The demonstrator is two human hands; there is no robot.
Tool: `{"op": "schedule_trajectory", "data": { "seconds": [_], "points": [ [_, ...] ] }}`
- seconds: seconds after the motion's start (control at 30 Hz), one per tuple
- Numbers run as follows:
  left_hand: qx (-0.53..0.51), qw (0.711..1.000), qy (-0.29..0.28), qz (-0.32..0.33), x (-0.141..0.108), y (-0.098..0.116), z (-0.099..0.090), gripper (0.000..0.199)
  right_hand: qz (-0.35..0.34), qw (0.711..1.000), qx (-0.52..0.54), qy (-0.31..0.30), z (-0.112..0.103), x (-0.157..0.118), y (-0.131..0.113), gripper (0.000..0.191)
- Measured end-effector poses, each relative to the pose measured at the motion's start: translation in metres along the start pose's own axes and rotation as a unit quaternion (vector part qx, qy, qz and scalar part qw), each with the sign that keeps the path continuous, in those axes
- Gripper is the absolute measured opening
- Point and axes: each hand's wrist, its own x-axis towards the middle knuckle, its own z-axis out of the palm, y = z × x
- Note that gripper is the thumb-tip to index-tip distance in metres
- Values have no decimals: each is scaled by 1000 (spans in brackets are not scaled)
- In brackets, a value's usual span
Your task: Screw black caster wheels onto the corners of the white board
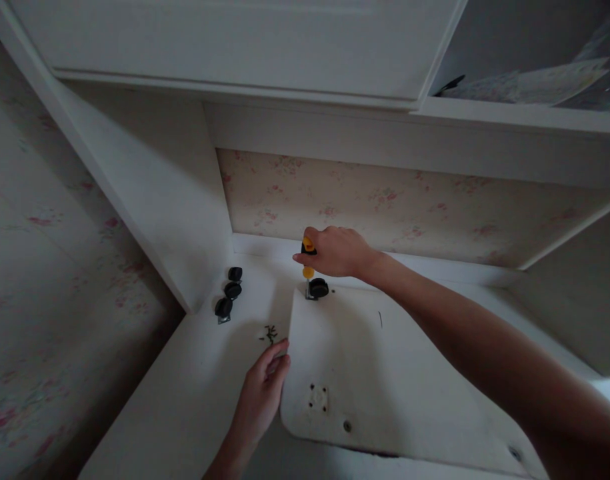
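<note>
My right hand is closed around the yellow-and-black handle of a screwdriver. The shaft points down at the metal plate of a black caster wheel at the far left corner of a white board. The screw under the tip is too small to make out. My left hand presses curled fingers and thumb against the board's left edge. Just beyond those fingertips lies a small pile of dark screws. A bare square mark with several holes shows near the board's front left corner.
Three more caster wheels stand in a row on the white desktop, left of the board. A white side panel rises at left. Above hangs a white cabinet, with an open shelf holding plastic-wrapped items at right.
</note>
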Motion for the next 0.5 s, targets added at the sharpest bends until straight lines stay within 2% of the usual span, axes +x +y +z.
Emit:
{"op": "schedule_trajectory", "data": {
  "seconds": [0.2, 0.5],
  "points": [
    [-9, 1000, -12, 2, 1, -2, -1, 39, 32, 999, -15, 40, -5, 4, -4, 43],
    [-22, 1000, -14, 4, 1, -4, -1, 37, 33, 999, -14, 25, 9, 8, -4, 43]
  ]
}}
